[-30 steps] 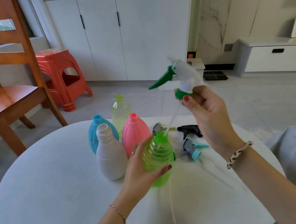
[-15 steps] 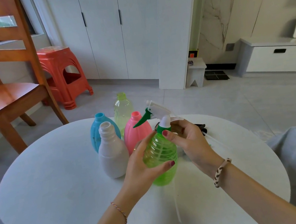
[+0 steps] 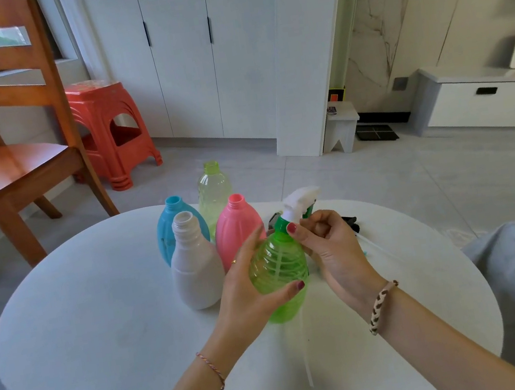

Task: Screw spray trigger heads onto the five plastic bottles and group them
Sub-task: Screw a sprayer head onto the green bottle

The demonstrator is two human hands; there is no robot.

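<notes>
Left grip point(image 3: 251, 293) clasps upright green bottle point(image 3: 278, 269); right grip point(image 3: 328, 244) pinches trigger head point(image 3: 298, 203), nozzle right.

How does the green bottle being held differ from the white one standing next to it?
The green bottle is see-through, while the white bottle is opaque. The green one has a spray head on its neck; the white one's neck is open. The green one is gripped by the left hand, with the right hand at its collar; the white one stands untouched on the table. Both are plastic with narrow threaded necks.
</notes>
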